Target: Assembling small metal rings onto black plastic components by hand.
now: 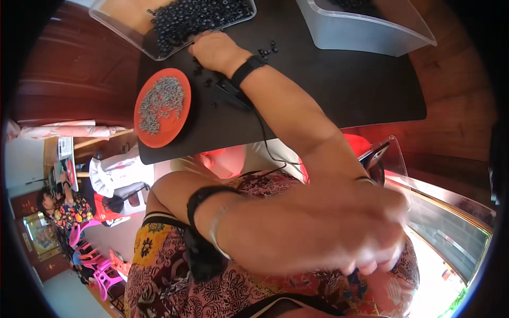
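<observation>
My right hand (213, 52) is at the near rim of a clear plastic bin (127, 33), its fingers bent and pressed together; what they hold, if anything, is hidden. In the bin lies a heap of small black ring-like parts (199, 20). A black wristband with a cord is round the right wrist. My left hand (318, 228) reaches across my lap to the right, close to the camera and blurred, in front of my right upper arm. Its fingers look curled; I cannot see what is in them. Beside the bin, an orange-red plate (147, 132) holds many tiny silver metal pieces (161, 98).
A second clear bin (360, 42) with black parts stands at the far right of the dark tabletop (339, 87). Loose black parts (269, 49) lie near my right wrist. At the left, another person (66, 209) sits at a table near pink chairs (108, 275).
</observation>
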